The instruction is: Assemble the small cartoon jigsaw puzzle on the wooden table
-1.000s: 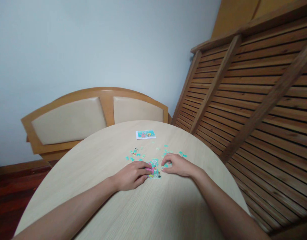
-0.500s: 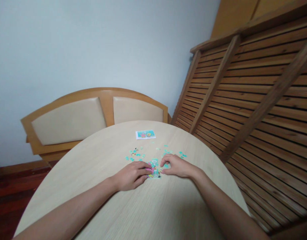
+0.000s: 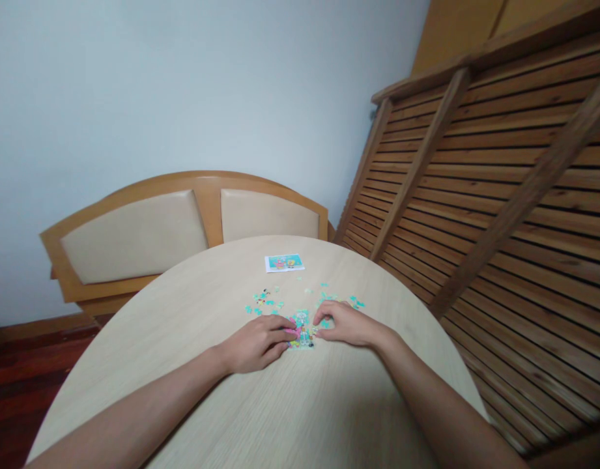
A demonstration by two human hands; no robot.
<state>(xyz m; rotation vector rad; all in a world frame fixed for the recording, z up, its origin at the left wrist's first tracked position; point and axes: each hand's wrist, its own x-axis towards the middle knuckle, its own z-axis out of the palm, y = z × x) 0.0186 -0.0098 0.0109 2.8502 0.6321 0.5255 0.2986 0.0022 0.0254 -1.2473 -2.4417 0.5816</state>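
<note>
A partly joined jigsaw puzzle (image 3: 303, 333), with pink, teal and white cartoon figures, lies on the round table. My left hand (image 3: 261, 342) rests on its left side, fingers stretched out and fingertips pressing the pink part. At the puzzle's right edge is my right hand (image 3: 341, 324), its thumb and fingers curled round a small yellowish puzzle piece (image 3: 314, 331). That piece is partly hidden by the fingertips, and I cannot tell whether it is joined to the rest. Loose teal pieces (image 3: 325, 324) show beside and behind the right hand.
Several loose puzzle pieces (image 3: 264, 301) lie scattered beyond my left hand, and more teal ones (image 3: 357, 302) at the right. A picture card (image 3: 285, 262) lies near the far edge of the pale wooden table (image 3: 260, 417). Behind stand a padded headboard (image 3: 138, 234) and a slatted wooden panel (image 3: 475, 195).
The right thumb and the piece at it have shifted very slightly left, against the puzzle's edge. My left hand stays where it was.
</note>
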